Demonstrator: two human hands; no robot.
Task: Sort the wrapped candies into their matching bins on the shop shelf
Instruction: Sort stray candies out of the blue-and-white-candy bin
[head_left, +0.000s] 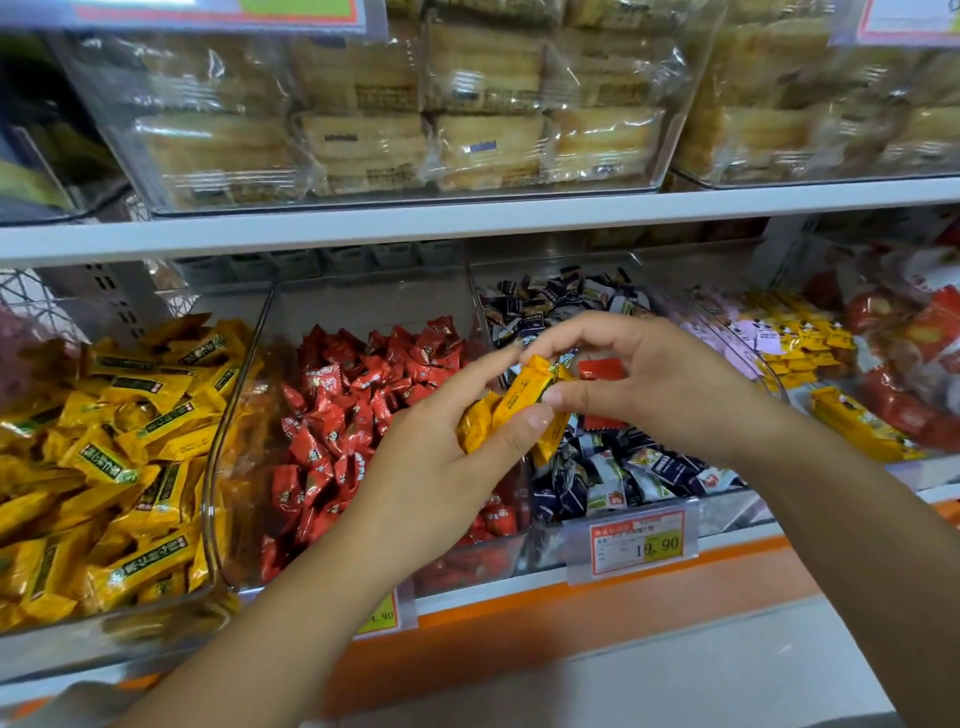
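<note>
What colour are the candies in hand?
Yellow-orange: the small foil-wrapped candies; head view shows it best.

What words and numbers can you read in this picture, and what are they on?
"19.90": price tag in front of the dark blue candies.
"90", with its start hidden by an arm: yellow tag below the red candies.
Held yellow candies and binned yellow candies: print too blurred to read.
Top signs: cut off, unreadable.

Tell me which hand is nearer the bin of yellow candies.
Left. The left hand is over the red candies beside the yellow-candy bin; the right hand is farther right.
</note>
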